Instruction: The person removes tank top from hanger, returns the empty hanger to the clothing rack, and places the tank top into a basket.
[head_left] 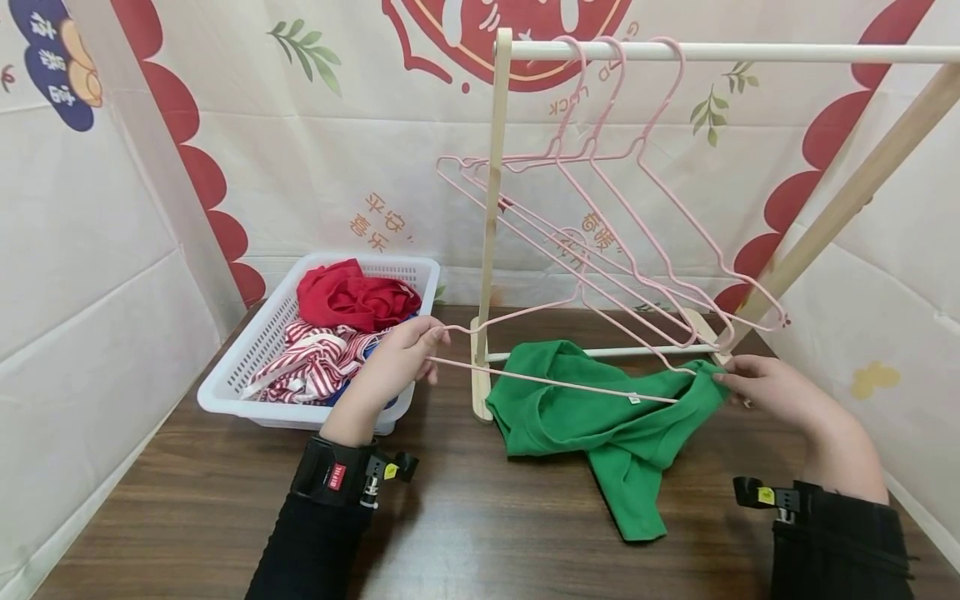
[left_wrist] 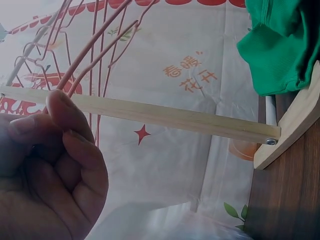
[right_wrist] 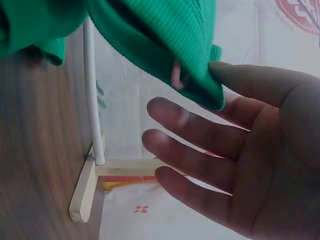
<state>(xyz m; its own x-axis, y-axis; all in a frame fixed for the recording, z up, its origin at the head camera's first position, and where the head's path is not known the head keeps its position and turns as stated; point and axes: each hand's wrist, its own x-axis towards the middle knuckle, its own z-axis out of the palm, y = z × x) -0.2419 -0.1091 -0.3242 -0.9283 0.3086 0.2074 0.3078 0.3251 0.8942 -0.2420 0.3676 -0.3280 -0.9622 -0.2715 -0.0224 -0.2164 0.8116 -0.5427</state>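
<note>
My left hand (head_left: 405,354) pinches one end of a pink clothes hanger (head_left: 536,379), thumb and fingertips curled on the wire. The hanger's other end runs inside a green garment (head_left: 600,408), where the cloth hides it. A small white label (head_left: 633,398) shows on the garment near the hanger's lower bar. My right hand (head_left: 776,387) pinches the green cloth's edge between thumb and index finger, its other fingers spread. In the right wrist view, a bit of pink wire (right_wrist: 176,75) shows at the garment's opening. A sleeve of the garment trails towards the table's front.
A wooden rack with a white top rail (head_left: 750,53) stands behind; several pink hangers (head_left: 600,150) hang from it. Its wooden post (head_left: 491,192) rises between the basket and the garment. At left, a white basket (head_left: 232,375) holds red cloth (head_left: 352,296) and red-striped cloth (head_left: 322,358).
</note>
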